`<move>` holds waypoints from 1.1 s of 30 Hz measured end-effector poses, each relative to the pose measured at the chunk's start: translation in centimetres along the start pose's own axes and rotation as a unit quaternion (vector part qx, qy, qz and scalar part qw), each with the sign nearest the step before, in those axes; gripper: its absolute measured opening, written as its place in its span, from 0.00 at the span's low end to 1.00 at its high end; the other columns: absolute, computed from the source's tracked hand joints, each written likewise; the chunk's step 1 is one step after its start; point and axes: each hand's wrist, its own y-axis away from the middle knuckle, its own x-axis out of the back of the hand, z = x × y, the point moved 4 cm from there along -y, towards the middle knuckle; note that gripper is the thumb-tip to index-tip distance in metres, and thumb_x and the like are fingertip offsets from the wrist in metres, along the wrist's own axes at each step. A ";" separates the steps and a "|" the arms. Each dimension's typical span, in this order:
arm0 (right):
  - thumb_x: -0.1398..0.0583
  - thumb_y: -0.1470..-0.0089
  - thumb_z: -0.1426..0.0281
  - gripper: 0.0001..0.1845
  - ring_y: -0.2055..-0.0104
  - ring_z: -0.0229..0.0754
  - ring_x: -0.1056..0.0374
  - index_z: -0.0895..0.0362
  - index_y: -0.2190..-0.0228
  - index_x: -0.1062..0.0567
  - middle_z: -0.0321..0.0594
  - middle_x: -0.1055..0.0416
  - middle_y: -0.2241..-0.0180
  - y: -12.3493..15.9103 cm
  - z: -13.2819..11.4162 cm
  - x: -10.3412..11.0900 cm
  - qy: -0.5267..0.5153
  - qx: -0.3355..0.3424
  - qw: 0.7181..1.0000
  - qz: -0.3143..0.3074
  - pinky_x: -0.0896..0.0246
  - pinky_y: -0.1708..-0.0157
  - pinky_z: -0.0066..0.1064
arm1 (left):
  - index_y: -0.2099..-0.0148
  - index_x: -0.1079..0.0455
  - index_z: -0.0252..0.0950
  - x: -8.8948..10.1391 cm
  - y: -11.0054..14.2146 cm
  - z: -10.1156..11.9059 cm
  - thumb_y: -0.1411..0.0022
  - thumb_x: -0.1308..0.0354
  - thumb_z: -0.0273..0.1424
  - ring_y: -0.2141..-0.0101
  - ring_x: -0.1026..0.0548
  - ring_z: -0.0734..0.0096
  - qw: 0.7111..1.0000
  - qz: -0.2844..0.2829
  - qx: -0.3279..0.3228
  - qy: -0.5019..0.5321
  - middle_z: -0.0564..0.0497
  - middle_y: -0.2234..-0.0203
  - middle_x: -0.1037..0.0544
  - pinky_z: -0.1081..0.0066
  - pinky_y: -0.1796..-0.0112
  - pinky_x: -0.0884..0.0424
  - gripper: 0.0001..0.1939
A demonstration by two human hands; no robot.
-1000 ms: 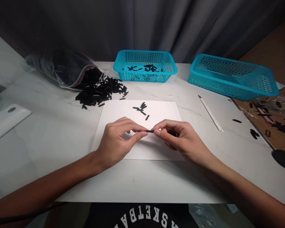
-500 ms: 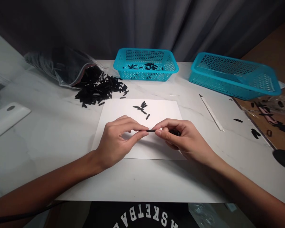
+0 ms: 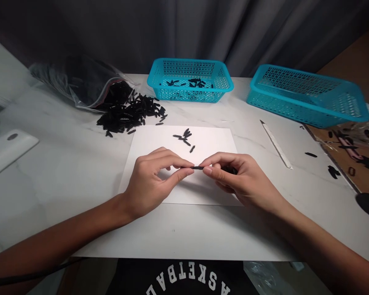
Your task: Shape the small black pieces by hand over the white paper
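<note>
A slim black strip-like piece (image 3: 198,167) is pinched at both ends between my two hands, above a white sheet of paper (image 3: 178,192). My left hand (image 3: 155,176) grips its left end with thumb and forefinger. The right end is between the thumb and forefinger of my right hand (image 3: 236,174). Under the curled fingers of that hand shows more black material (image 3: 229,169), partly hidden. Several similar black pieces (image 3: 184,138) lie loose on the paper beyond my hands.
A clear zip bag (image 3: 80,88) spills a heap of black pieces (image 3: 132,112) at the back left. One blue basket (image 3: 190,97) holds several pieces; another blue basket (image 3: 307,110) stands right. A white-wrapped pencil-like tool (image 3: 276,144) lies right of the paper, a white object (image 3: 12,149) far left.
The view has shifted slightly. My hands keep the same pinch on the black piece, with no clear change in it.
</note>
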 end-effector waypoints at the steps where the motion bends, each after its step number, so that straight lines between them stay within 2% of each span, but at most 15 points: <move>1: 0.34 0.44 0.61 0.10 0.82 0.29 0.50 0.55 0.67 0.18 0.29 0.43 0.83 0.0 0.1 0.0 -0.012 -0.006 1.000 -0.007 0.60 0.83 0.25 | 0.64 0.21 0.35 0.1 0.0 0.1 0.43 0.32 0.24 0.68 0.23 0.76 1.000 0.002 -0.001 0.002 0.53 0.71 0.18 0.74 0.67 0.27 0.04; 7: 0.33 0.45 0.63 0.08 0.82 0.29 0.51 0.56 0.68 0.18 0.29 0.43 0.83 0.2 0.2 0.1 -0.063 -0.009 0.998 -0.023 0.60 0.83 0.25 | 0.63 0.21 0.35 0.3 0.1 0.9 0.42 0.32 0.23 0.69 0.23 0.75 0.999 0.008 -0.026 0.025 0.53 0.71 0.18 0.73 0.65 0.26 0.04; 16: 0.31 0.47 0.66 0.06 0.82 0.31 0.49 0.56 0.70 0.18 0.31 0.40 0.84 0.5 -0.4 0.1 -0.058 0.012 0.998 -0.022 0.58 0.84 0.25 | 0.62 0.22 0.37 0.4 0.1 1.3 0.41 0.33 0.24 0.69 0.23 0.73 0.998 0.011 -0.048 0.027 0.53 0.71 0.18 0.70 0.66 0.26 0.05; 22: 0.31 0.47 0.70 0.01 0.81 0.29 0.49 0.53 0.70 0.17 0.31 0.39 0.82 0.6 -0.7 0.0 -0.071 0.027 0.997 -0.028 0.59 0.84 0.24 | 0.62 0.23 0.38 0.5 0.1 1.5 0.41 0.33 0.23 0.69 0.23 0.72 0.998 0.009 -0.058 0.022 0.53 0.71 0.18 0.69 0.66 0.26 0.06; 33: 0.30 0.49 0.70 0.01 0.83 0.28 0.49 0.54 0.71 0.17 0.29 0.40 0.83 0.6 -0.9 -0.2 -0.093 -0.007 0.995 -0.043 0.62 0.86 0.24 | 0.62 0.22 0.37 0.5 0.1 1.8 0.42 0.33 0.22 0.70 0.23 0.72 0.997 0.006 -0.065 0.037 0.53 0.72 0.18 0.69 0.67 0.26 0.07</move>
